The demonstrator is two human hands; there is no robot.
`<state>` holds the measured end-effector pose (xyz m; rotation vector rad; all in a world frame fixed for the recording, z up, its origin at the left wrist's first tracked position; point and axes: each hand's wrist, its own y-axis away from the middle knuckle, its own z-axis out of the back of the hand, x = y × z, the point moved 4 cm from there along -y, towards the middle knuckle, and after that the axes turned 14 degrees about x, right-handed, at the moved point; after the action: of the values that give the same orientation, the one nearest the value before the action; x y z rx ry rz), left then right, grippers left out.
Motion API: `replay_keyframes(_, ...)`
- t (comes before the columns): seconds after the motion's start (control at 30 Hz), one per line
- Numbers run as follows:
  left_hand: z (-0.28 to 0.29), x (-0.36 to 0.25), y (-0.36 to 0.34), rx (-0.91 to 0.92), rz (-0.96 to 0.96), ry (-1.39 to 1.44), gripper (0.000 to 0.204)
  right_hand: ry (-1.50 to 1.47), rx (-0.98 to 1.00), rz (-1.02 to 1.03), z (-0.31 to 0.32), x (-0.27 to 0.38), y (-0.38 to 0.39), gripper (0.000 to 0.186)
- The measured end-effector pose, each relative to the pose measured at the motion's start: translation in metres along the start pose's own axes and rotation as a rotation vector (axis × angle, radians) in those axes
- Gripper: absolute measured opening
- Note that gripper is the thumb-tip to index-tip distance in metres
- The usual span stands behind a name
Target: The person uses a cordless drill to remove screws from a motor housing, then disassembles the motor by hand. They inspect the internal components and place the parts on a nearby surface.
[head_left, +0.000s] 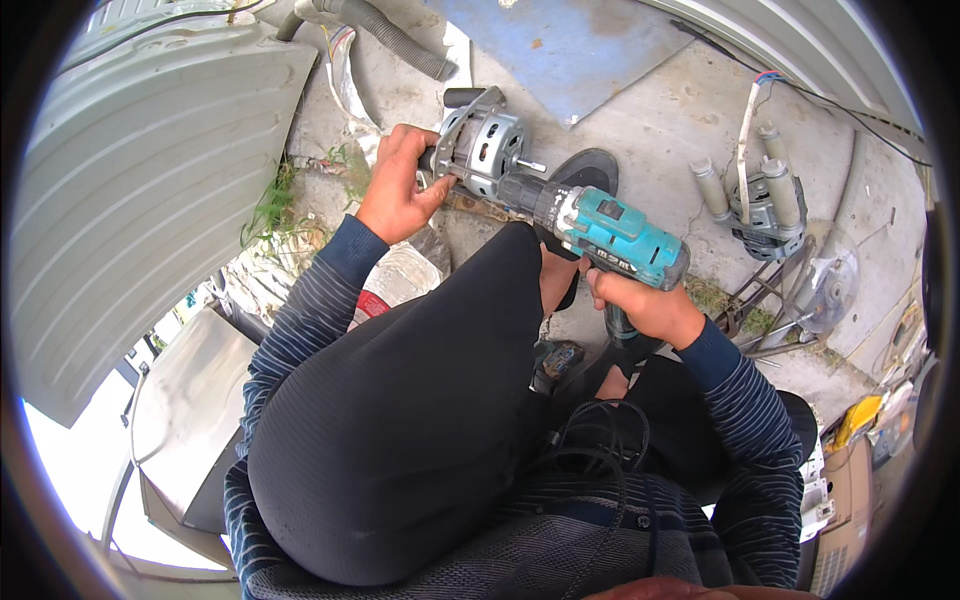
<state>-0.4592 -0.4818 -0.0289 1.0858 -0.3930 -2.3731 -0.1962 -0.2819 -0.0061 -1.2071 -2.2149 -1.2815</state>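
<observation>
Steadily paired: left hand on a motor, right hand on a drill

The left hand grasps the silver-grey motor at its near side, fingers curled over the edge of the frame and thumb laid along the lower side. The motor is just to the right of that hand, and its bare shaft sticks out on the side away from the palm. The right hand is closed around the handle of the teal and black drill, whose body lies ahead of the knuckles and slants away toward the left hand. Its chuck comes up to the lower right side of the motor; the tip is hidden, so I can't say for certain whether it touches.

Just beyond the drill, between the two hands, is a dark sandal. Farther out to the right of the right hand, a second motor sits on the concrete with pale wires rising from it. Beyond the left hand lie a ribbed grey hose and a worn blue sheet; well to its left stands a large ridged panel.
</observation>
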Motion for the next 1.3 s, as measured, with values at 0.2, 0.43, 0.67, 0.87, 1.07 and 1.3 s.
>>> replay_keyframes(0.2, -0.003, 0.003, 0.002, -0.038, -0.037, -0.026, 0.041, 0.015, 0.050, 0.025, -0.001, -0.004, -0.004, 0.018)
replay_keyframes(0.43, -0.008, 0.008, 0.002, -0.051, -0.040, -0.021, 0.040, 0.111, -0.008, 0.040, -0.001, -0.017, -0.006, 0.015)
replay_keyframes(0.67, -0.014, 0.008, 0.001, -0.040, -0.029, 0.010, 0.039, 0.237, -0.002, 0.149, 0.001, -0.019, -0.010, 0.015)
replay_keyframes(0.87, -0.017, 0.012, 0.003, -0.036, -0.022, 0.013, 0.041, 0.200, 0.024, 0.152, 0.000, -0.025, -0.013, 0.017)
replay_keyframes(1.07, -0.020, 0.007, 0.003, -0.031, 0.007, 0.026, 0.042, 0.208, 0.018, 0.144, 0.003, -0.027, -0.010, 0.017)
replay_keyframes(1.3, -0.023, 0.014, 0.003, -0.028, 0.019, 0.008, 0.041, 0.134, 0.017, 0.096, 0.012, -0.035, -0.013, 0.014)
